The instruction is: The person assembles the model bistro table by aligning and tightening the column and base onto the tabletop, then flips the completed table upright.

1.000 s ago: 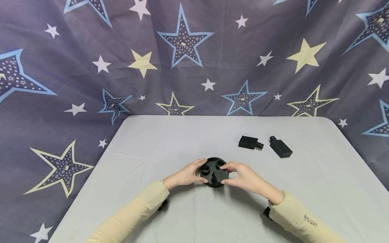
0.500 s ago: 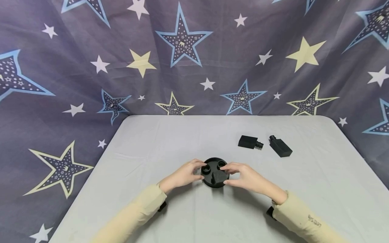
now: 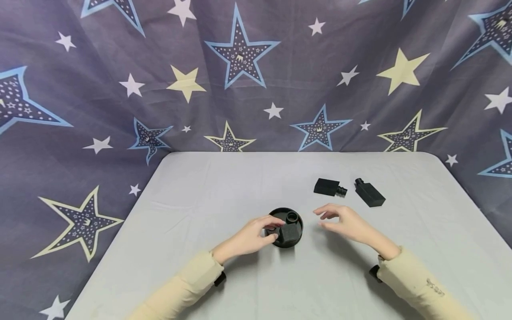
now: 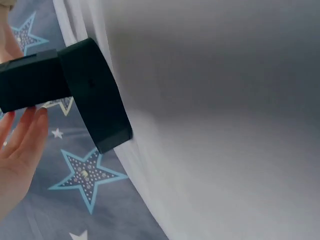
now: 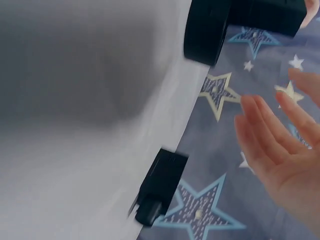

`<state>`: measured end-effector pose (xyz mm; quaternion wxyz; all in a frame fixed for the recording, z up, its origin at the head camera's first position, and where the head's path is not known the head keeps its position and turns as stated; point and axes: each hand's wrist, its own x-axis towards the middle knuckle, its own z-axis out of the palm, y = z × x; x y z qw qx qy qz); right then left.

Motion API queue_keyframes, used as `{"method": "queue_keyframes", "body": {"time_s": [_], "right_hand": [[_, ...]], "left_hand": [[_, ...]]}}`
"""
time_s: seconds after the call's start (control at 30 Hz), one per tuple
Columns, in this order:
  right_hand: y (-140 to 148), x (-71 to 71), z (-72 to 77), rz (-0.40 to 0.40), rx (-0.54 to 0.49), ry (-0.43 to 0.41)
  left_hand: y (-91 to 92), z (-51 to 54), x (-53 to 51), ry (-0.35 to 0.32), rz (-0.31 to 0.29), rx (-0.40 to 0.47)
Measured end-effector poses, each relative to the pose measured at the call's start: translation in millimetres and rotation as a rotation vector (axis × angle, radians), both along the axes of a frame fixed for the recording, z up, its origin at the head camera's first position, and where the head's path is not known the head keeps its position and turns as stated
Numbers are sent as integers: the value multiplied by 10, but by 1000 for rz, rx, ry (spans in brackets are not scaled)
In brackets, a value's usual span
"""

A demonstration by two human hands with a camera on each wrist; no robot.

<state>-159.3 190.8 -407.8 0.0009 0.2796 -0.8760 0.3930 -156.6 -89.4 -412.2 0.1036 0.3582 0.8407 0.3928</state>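
Observation:
A round black base [image 3: 298, 240] with raised ring sockets sits on the table in the head view. A black rectangular block [image 3: 291, 232] stands up from it. My left hand [image 3: 250, 235] reaches over the base's left side, thumb and fingertips pinching the block's left edge. In the left wrist view, the fingers [image 4: 30, 135] touch the side of the block [image 4: 35, 80], and the thumb's contact is hidden. My right hand [image 3: 348, 224] hovers apart from the base, to its right, holding nothing. Its fingers [image 5: 260, 125] are spread and loosely bent in the right wrist view.
Two loose black blocks with ridged round necks lie toward the back right: one block [image 3: 326, 187] points its neck right, the other block [image 3: 370, 194] points back left. A white cloth covers the table [image 3: 208, 186]; a star-printed curtain [image 3: 256, 102] hangs behind.
My right hand has let go of the block and moved right. My left hand has shifted from the base's left rim inward to the block. The base has barely moved.

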Motion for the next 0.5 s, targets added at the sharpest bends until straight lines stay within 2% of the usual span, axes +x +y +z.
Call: {"method": "queue_keyframes", "body": {"time_s": [0.2, 0.37, 0.5], "right_hand": [[227, -96, -28, -54, 10, 34], [411, -167, -43, -144, 56, 135], [550, -227, -83, -197, 90, 204]], "left_hand": [[36, -1, 69, -17, 21, 6], [85, -24, 97, -5, 66, 24], [104, -40, 108, 5, 76, 47]]}}
